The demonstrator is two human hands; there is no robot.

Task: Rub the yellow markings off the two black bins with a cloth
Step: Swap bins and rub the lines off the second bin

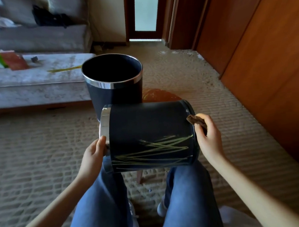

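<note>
Black upright bin [115,94] behind sideways bin [146,124]

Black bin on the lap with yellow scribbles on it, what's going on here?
A seated person has a black bin lying on its side across their knees. Their left hand grips it at the chrome rim, and their right hand pinches a small brown cloth at the bin's base end. The yellow markings still criss-cross its side, so the rubbing is not finished. A second black bin stands upright on the carpet just beyond.
</note>
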